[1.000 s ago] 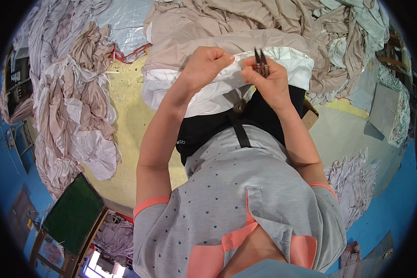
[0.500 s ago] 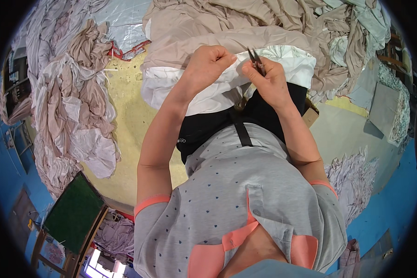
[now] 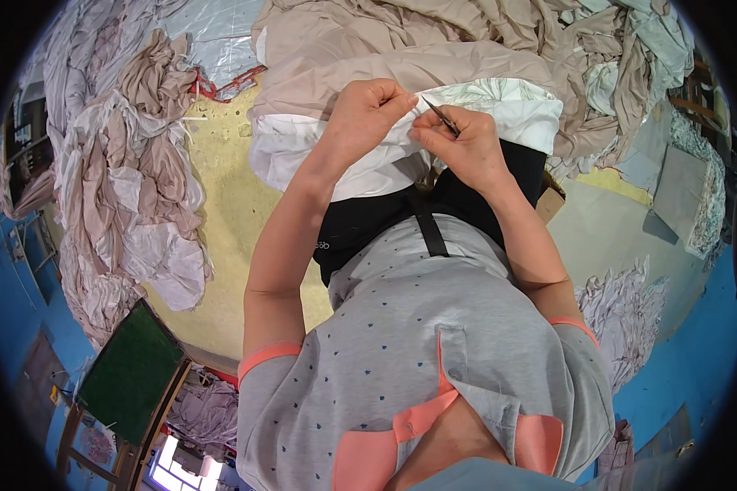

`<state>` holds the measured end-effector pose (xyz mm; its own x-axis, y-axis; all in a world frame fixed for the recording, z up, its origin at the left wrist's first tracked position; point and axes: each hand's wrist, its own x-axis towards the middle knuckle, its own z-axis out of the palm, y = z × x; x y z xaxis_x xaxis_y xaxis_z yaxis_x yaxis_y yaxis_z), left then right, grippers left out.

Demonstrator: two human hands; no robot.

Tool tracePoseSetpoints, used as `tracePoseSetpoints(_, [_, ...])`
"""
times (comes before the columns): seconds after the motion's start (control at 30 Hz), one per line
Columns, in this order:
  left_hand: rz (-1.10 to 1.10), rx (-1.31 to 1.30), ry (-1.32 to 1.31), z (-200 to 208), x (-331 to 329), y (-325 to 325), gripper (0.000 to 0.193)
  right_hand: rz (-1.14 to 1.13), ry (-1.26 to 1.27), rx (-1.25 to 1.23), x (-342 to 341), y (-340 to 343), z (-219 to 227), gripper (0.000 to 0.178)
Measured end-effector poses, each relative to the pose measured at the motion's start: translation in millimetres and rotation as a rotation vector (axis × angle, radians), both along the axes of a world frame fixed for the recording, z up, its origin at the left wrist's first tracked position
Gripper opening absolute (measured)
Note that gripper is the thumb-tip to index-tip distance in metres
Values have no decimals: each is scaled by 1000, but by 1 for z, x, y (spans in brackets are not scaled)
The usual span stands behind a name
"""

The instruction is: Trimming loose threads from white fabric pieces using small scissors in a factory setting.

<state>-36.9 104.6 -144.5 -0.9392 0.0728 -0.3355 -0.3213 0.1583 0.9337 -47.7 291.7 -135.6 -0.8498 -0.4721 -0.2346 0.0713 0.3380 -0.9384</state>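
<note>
Across my lap lies a large beige cloth [image 3: 458, 64] with a white fabric [image 3: 528, 121] folded along its near side. My left hand [image 3: 370, 121] is closed in a pinch where the edge of the white fabric meets its fingertips. Just to its right, my right hand [image 3: 469, 149] is closed around small dark thread snips [image 3: 442, 117]. Their pointed tip angles up and left toward my left fingertips. Thumb and forefinger of the right hand come together close to the fabric, but whether they grip a thread cannot be seen.
Heaps of beige and white cloth [image 3: 135, 184] lie at the left, with more crumpled beige cloth [image 3: 602, 61] at the far right. A pale cloth pile [image 3: 626, 319] is at the right. A green-topped wooden stand [image 3: 131, 372] is at the lower left, on a yellowish floor [image 3: 225, 176].
The snips have tilted from nearly upright to leaning left, and my right hand has turned and shifted left toward my left hand. My left hand has barely moved.
</note>
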Motion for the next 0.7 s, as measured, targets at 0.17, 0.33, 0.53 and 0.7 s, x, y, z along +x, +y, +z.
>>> tracePoseSetpoints(0.17, [-4, 8, -5, 7, 1, 2, 24, 0, -15, 87, -3, 3, -4, 10])
tracePoseSetpoints(0.33, [7, 5, -49, 10, 1, 2, 24, -106, -71, -12, 3, -2, 4, 15])
tracePoseSetpoints(0.53, [2, 11, -22, 2, 1, 2, 25, -87, -101, -8, 5, -8, 1, 16])
tracePoseSetpoints(0.7, [-16, -15, -15, 4, 1, 3, 24, -126, -145, -135, 5, -7, -7, 13])
